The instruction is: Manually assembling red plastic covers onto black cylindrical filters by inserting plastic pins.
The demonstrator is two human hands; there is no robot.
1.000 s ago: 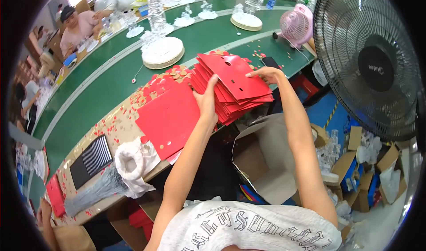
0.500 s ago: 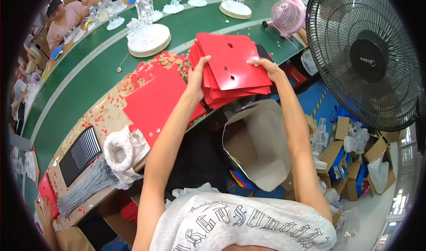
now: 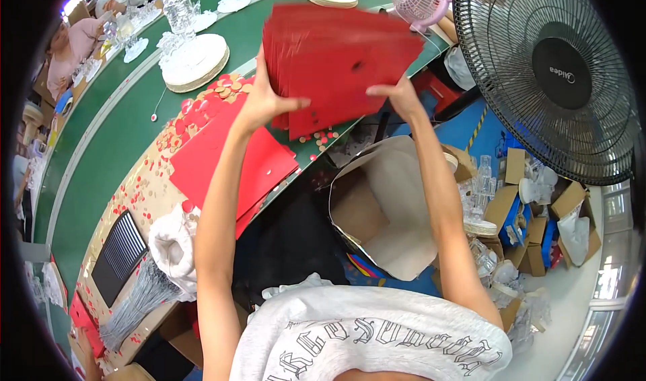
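A thick stack of red sheets [image 3: 336, 64] with punched holes is tilted up in front of me, its upper part smeared by motion. My left hand [image 3: 266, 103] grips its left side, thumb across the front and fingers behind. On the right edge, my right hand [image 3: 398, 98] clasps the stack with the thumb in front. Flat on the bench below my left hand lies another pile of red sheets [image 3: 222, 155]. Small red and tan discs [image 3: 195, 115] are strewn beside that pile, with a few under the lifted stack.
A large black fan [image 3: 562, 71] stands at the right, a small pink fan [image 3: 420, 3] at the far edge. An open lined carton [image 3: 390, 213] sits below the bench. Clear models on white round bases [image 3: 195, 61] stand behind. Grey wires [image 3: 138, 307] lie at left; co-workers sit nearby.
Both hands have raised the stack of red sheets off the bench and tipped it upright, uncovering discs beneath. My left thumb now lies across the front. The view has shifted slightly.
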